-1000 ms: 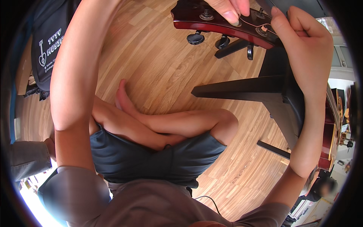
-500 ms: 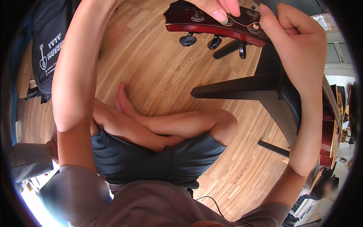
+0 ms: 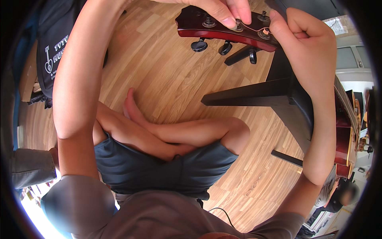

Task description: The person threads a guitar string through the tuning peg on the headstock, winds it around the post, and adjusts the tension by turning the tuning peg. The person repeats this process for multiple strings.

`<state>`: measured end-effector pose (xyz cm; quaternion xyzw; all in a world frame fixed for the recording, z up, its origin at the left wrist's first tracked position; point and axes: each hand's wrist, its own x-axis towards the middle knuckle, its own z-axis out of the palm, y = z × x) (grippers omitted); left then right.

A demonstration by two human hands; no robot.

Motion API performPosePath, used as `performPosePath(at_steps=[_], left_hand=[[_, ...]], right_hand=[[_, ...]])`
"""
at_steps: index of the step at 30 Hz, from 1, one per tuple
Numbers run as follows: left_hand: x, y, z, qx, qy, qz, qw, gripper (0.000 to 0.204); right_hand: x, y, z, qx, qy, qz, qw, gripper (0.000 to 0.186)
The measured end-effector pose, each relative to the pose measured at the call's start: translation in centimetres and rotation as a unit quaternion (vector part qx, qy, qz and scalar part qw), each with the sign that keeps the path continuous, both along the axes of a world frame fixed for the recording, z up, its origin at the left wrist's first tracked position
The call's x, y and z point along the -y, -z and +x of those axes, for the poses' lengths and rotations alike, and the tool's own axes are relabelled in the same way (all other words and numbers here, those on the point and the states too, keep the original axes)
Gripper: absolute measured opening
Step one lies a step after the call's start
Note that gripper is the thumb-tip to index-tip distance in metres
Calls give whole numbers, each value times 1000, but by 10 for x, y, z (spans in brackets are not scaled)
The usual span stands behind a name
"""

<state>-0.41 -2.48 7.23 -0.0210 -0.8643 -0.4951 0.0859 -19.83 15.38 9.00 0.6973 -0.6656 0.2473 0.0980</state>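
Left hand [image 3: 215,8], cut off above, covers red headstock [image 3: 223,34].

The guitar headstock [image 3: 223,30] is up in front of me, above the wooden floor [image 3: 159,71], with my left hand [image 3: 223,10] on top of it and my right hand [image 3: 306,40] at its right end. My crossed legs [image 3: 171,135] are below it, the table [image 3: 286,95] is to my right, and a bag [image 3: 55,51] lies on the floor to my left.
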Motion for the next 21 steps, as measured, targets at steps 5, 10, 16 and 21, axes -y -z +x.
performPosePath(at_steps=[5, 10, 16, 21], left_hand=[[-3, 0, 4, -19, -4, -20, 1000, 25], [-8, -5, 7, -19, -24, -34, 999, 25], [-3, 0, 3, -17, -23, 5, 1000, 26], [6, 5, -2, -20, 2, -21, 1000, 26]], right_hand=[[3, -17, 32, 56, 14, 27, 998, 49], [2, -5, 27, -22, 10, -40, 999, 48], [2, -7, 33, 11, 21, -17, 1000, 50], [3, -3, 5, 28, -15, 7, 999, 43]])
